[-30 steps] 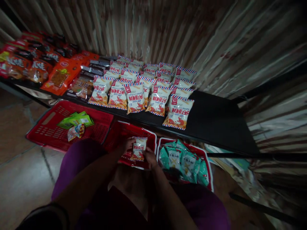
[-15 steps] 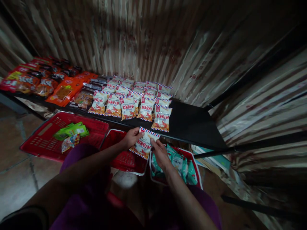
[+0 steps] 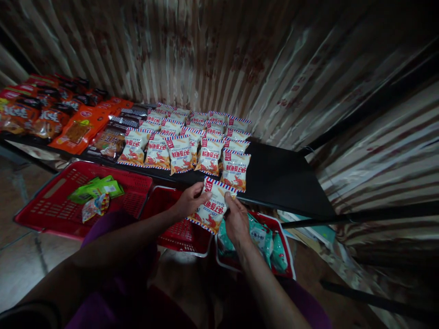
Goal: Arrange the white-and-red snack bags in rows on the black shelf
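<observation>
Between my two hands is a white snack bag (image 3: 215,208) with red lettering and striped edges, tilted with its printed front toward me. My left hand (image 3: 191,199) pinches its left side, thumb on the front. On its right side my right hand (image 3: 237,219) grips it the same way. The bag is held just in front of the black shelf (image 3: 281,176), above the baskets. Rows of matching white snack bags (image 3: 210,155) stand on that shelf, the closest right behind the held one.
Left on the shelf lie orange snack packs (image 3: 78,130) and brown packs (image 3: 109,139). Below stand a red basket (image 3: 44,205) with green packets, another red basket (image 3: 183,235), and a white-rimmed basket (image 3: 291,262) of teal bags. A black post (image 3: 377,208) and striped curtain (image 3: 219,55) border the shelf.
Both hands still hold the same snack bag, which now appears slightly farther right and its front faces me more fully. The view has shifted a little.
</observation>
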Motion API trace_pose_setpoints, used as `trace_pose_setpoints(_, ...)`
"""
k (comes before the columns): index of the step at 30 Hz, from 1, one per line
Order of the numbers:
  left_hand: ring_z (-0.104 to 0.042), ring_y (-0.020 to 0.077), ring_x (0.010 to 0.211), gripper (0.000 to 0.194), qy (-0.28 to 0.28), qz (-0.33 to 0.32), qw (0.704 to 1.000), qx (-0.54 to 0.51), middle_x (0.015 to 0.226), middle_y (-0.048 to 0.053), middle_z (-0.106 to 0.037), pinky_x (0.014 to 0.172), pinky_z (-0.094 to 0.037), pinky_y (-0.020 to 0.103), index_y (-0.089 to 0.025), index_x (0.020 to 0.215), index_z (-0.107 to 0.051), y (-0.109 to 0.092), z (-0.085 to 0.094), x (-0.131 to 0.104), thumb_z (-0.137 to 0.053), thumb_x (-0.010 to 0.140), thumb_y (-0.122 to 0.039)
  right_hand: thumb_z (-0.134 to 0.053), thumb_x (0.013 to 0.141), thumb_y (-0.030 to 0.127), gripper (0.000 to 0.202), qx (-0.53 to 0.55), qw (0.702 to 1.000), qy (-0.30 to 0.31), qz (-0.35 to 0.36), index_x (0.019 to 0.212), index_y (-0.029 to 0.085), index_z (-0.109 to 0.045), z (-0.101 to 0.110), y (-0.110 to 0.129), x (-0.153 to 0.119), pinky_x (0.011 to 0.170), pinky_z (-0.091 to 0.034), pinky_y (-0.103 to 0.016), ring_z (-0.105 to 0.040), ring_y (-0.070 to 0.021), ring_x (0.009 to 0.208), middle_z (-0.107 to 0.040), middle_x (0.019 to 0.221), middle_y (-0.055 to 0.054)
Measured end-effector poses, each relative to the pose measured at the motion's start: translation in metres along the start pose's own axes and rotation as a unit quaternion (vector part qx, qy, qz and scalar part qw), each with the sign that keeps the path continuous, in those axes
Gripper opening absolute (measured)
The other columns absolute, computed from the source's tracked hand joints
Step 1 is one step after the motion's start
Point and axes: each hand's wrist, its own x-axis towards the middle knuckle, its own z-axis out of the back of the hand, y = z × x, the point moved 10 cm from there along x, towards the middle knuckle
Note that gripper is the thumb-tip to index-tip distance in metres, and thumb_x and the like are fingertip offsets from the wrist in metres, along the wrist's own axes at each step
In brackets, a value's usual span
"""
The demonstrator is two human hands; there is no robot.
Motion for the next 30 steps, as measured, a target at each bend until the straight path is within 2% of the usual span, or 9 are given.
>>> trace_pose_setpoints(4,-0.063,0.0202,0.083,0.045,-0.016,-0.004,1.000,-0.014,0.092,0.007,-0.068,0.076,-0.049,0.030,-0.014,0.100,-0.060,0.001,0.002,-0.003,-0.069,0.068,-0.045,-0.077,0.060,0.040,0.031,-0.005,1.000,0.000,0.001,0.080,0.018,-0.070,0.000,0.002,-0.005,0.068,-0.054,-0.034,-0.069,-0.0238,0.077,-0.074,0.073,-0.004)
trace_pose_setpoints(8,-0.061,0.0155,0.073,0.040,-0.037,-0.016,0.999,0.001,0.080,0.003,-0.066,0.072,-0.048,0.027,-0.014,0.089,-0.061,-0.001,0.007,-0.005,-0.069,0.067,-0.046,-0.078,0.059,0.039,0.033,-0.019,1.000,0.006,0.000,0.082,0.017,-0.070,0.002,-0.003,-0.008,0.066,-0.054,-0.035,-0.069,-0.0245,0.077,-0.074,0.075,-0.004)
trace_pose_setpoints(11,-0.054,0.0107,0.062,0.037,-0.066,-0.028,0.997,0.030,0.069,-0.001,-0.061,0.061,-0.045,0.023,-0.015,0.078,-0.058,0.000,0.013,-0.005,-0.066,0.068,-0.049,-0.078,0.059,0.039,0.034,-0.028,1.000,0.007,-0.002,0.083,0.018,-0.070,0.006,-0.008,-0.007,0.066,-0.054,-0.034,-0.069,-0.0238,0.076,-0.074,0.075,-0.004)
trace_pose_setpoints(16,-0.040,0.0065,0.051,0.039,-0.111,-0.065,0.985,0.111,0.055,-0.005,-0.047,0.048,-0.033,0.019,-0.015,0.062,-0.051,-0.006,0.022,-0.005,-0.058,0.075,-0.050,-0.077,0.061,0.042,0.035,-0.051,0.999,0.007,0.005,0.084,0.017,-0.071,0.010,-0.012,-0.005,0.066,-0.054,-0.034,-0.068,-0.0234,0.076,-0.073,0.071,-0.003)
trace_pose_setpoints(23,-0.037,0.0071,0.052,0.041,-0.131,-0.089,0.972,0.172,0.052,-0.005,-0.041,0.050,-0.031,0.020,-0.015,0.056,-0.051,-0.018,0.027,-0.005,-0.052,0.079,-0.048,-0.075,0.061,0.046,0.034,-0.064,0.998,-0.012,0.022,0.079,0.018,-0.069,0.008,-0.004,-0.010,0.065,-0.053,-0.031,-0.068,-0.0221,0.075,-0.073,0.070,-0.002)
trace_pose_setpoints(30,-0.038,0.0075,0.049,0.042,-0.160,-0.038,0.981,0.104,0.051,-0.005,-0.042,0.046,-0.028,0.020,-0.015,0.059,-0.051,-0.003,0.038,-0.004,-0.057,0.073,-0.054,-0.072,0.063,0.052,0.044,-0.062,0.998,0.031,0.001,0.091,0.017,-0.070,0.000,-0.010,-0.010,0.067,-0.053,-0.031,-0.067,-0.0230,0.080,-0.074,0.083,-0.005)
